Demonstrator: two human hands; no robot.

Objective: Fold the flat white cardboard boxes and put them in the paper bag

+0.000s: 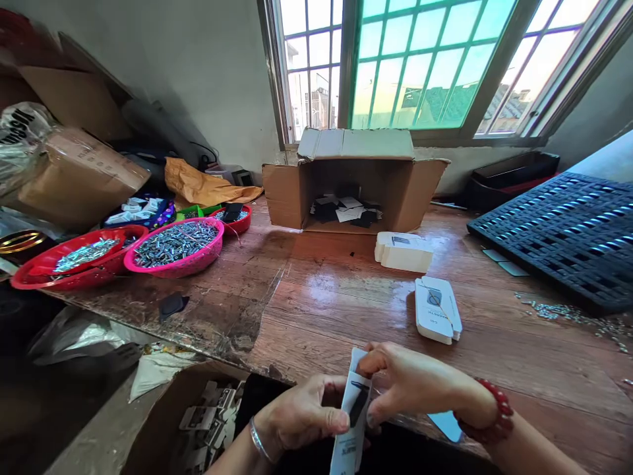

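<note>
My left hand [301, 412] grips a slim white printed carton [345, 443] with a dark picture on its face, thumb across the front. The carton stands tilted near the table's front edge. At its upper end, my right hand [413, 377] is closed on the carton, its index finger bent at the top and its thumb along the side. Whether anything is inside the carton is hidden. Below my right wrist lies a light blue flat piece [446, 425]. Beyond that hand, a banded stack of printed white cartons [437, 310] rests on the wooden table [326, 316].
Another white carton stack [403, 252] sits before an open cardboard box [281, 196] holding black and white pieces. Pink [198, 262] and red [30, 274] baskets hold small metal parts at left. A black slotted tray [558, 237] leans at right beside scattered bits [564, 311]. A lower carton [158, 422] holds white pieces.
</note>
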